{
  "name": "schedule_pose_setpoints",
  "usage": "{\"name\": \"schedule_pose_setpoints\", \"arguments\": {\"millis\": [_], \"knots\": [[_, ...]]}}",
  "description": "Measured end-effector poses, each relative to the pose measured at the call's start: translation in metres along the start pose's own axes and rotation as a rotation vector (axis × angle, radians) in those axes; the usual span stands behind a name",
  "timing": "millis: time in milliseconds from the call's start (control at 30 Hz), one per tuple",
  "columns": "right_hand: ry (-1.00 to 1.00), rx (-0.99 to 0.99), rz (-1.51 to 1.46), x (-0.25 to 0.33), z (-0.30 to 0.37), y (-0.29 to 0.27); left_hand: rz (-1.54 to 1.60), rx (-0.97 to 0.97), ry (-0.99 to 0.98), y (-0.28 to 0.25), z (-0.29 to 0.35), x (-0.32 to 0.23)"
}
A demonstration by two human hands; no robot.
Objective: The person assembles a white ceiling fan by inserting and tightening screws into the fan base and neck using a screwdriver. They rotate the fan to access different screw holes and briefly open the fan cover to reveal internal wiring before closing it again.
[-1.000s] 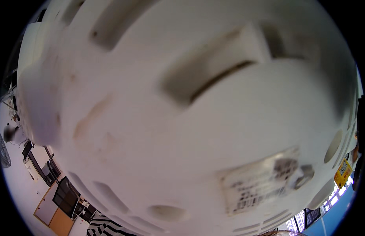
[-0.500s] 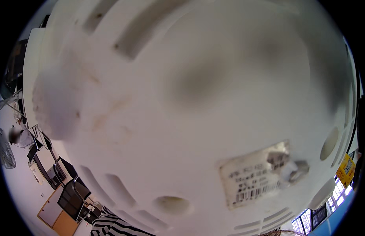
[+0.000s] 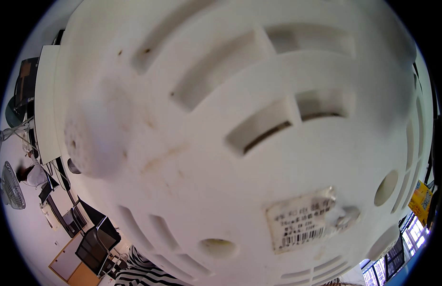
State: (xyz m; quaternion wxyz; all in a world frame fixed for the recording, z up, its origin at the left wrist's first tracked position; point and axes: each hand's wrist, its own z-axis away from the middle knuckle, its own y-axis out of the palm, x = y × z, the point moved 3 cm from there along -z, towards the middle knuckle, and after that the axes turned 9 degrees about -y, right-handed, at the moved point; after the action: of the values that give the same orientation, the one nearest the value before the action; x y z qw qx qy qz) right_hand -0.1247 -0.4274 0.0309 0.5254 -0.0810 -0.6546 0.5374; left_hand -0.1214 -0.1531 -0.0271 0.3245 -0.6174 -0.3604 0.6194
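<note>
The underside of a white plastic appliance point(image 3: 192, 190) fills most of the head view, very close up. Curved vent slots point(image 3: 216, 71) run across its upper part, and shorter slots lie toward its lower edges. Round recesses point(image 3: 218, 248) and a stubby foot point(image 3: 82, 143) show on it. Low on the surface sits a worn, partly torn paper label point(image 3: 299, 224) with a barcode. Brownish smudges mark the plastic left of centre. Neither of my hands shows, and whatever supports the appliance is hidden.
Along the left edge are a white panel point(image 3: 47, 105), a fan point(image 3: 12, 186), a person point(image 3: 30, 174) and dark chairs point(image 3: 94, 248). Black-and-white striped cloth point(image 3: 140, 271) lies at the bottom. A yellow package point(image 3: 421, 200) and windows point(image 3: 414, 233) appear at the right.
The appliance has shifted and tilted in view. More vent slots now show across its upper middle, where blurred dark patches were. The label sits slightly lower, and the background at the left has moved slightly.
</note>
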Motion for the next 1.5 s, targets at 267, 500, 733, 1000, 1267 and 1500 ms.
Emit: {"name": "schedule_pose_setpoints", "arguments": {"millis": [267,500,733,1000,1267,1500], "knots": [[0.03,0.001,-0.009,0.0,0.001,0.007,0.002,-0.006,0.01,0.006,0.002,0.008],[0.163,0.013,-0.059,0.005,0.012,0.003,0.0,-0.008,0.034,0.004,0.0,0.005],[0.005,-0.214,0.008,0.02,-0.019,-0.037,-0.056,-0.042,-0.097,-0.023,-0.026,-0.028],[0.128,-0.259,-0.141,0.029,-0.02,-0.05,0.047,-0.128,-0.084,-0.031,-0.026,-0.025],[0.108,-0.564,-0.247,0.03,-0.016,-0.069,0.149,-0.299,0.018,-0.023,-0.022,-0.022],[0.024,-0.615,-0.283,0.016,-0.015,-0.08,0.184,-0.42,0.233,-0.037,-0.031,-0.029]]}}
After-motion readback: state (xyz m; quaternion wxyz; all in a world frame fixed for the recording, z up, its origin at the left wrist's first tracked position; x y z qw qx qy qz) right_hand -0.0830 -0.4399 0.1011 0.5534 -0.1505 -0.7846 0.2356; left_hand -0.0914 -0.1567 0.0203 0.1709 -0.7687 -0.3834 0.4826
